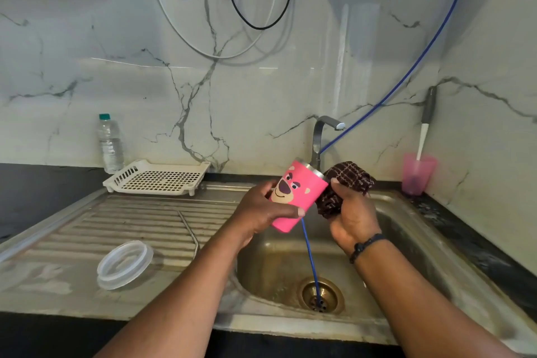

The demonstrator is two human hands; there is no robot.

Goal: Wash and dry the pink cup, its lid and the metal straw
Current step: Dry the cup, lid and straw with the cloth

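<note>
Drying appears underway: left hand [258, 209] grips the cup [296, 195], tilted over the sink [412, 229]; right hand [350, 218] clutches a bunched cloth [347, 183] against its rim. Advise pushing cloth inside while turning the cup. Lid [125, 264] lies on the drainboard; straw unconfirmed.

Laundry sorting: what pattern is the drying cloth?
Dark brown with pale checked lines, cloth, head view.
</note>
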